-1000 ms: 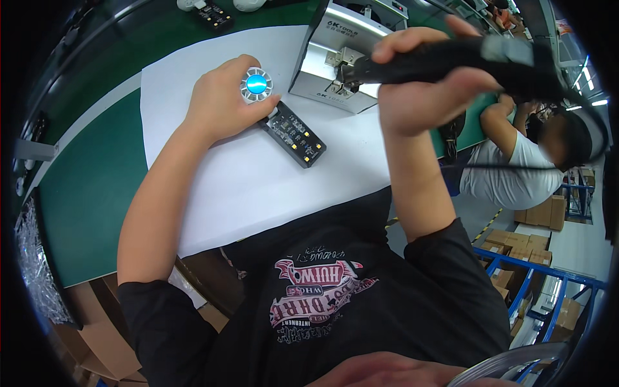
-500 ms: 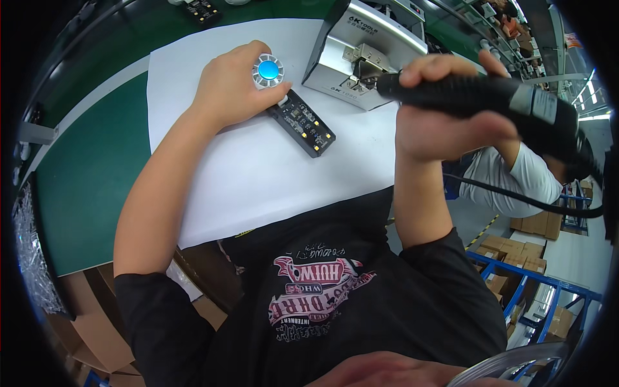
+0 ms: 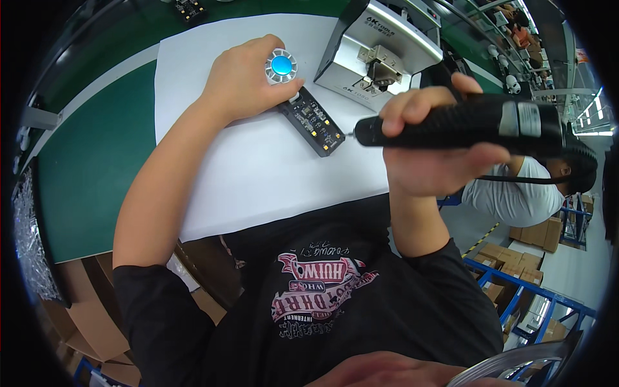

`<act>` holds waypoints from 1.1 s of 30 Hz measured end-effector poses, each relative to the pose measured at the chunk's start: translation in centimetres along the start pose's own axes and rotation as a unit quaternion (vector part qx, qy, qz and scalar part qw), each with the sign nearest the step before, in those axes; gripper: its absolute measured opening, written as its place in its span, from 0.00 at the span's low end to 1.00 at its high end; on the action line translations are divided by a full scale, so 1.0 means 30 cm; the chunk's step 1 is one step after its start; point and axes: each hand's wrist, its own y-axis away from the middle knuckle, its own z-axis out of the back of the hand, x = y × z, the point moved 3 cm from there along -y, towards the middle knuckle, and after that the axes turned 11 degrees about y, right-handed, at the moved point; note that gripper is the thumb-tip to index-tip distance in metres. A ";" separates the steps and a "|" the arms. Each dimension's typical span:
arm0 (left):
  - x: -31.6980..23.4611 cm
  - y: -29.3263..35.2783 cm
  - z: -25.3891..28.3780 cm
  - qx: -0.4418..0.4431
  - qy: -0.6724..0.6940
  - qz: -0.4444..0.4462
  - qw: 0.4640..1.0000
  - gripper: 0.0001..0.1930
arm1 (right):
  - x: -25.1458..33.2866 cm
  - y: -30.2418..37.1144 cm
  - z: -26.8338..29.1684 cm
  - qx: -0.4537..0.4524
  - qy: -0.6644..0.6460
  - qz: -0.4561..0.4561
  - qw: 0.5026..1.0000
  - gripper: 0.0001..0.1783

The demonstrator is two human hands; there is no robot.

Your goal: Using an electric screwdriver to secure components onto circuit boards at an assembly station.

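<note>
My left hand (image 3: 242, 79) keeps its wrap around the round blue-centred head (image 3: 282, 66), the black circuit-board bar (image 3: 309, 120) jutting past my thumb over the white sheet (image 3: 225, 187). My right hand (image 3: 422, 166) stays closed around the black corded screwdriver (image 3: 474, 122), but its tip, earlier up by the silver machine's (image 3: 332, 76) front, now points at the bar's near end, touching or just beside, I cannot tell which

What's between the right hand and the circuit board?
In the head view, the black tool's nose and thin metal tip lie between the right hand and circuit board.
</note>
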 end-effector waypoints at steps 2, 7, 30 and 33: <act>0.000 -0.002 -0.002 -0.007 -0.002 -0.007 1.000 0.29 | 0.014 0.039 -0.013 0.020 0.012 -0.006 1.000 0.53; 0.003 0.001 0.000 -0.006 -0.007 -0.013 1.000 0.28 | 0.014 0.070 -0.034 0.006 0.025 -0.044 0.999 0.55; -0.062 -0.044 0.100 -0.003 0.003 -0.075 0.997 0.34 | -0.025 0.101 0.347 -0.220 -0.221 -0.264 0.913 0.39; -0.055 -0.045 0.149 0.097 -0.033 0.053 0.993 0.34 | -0.047 0.202 0.463 -0.221 -0.203 -0.342 0.891 0.38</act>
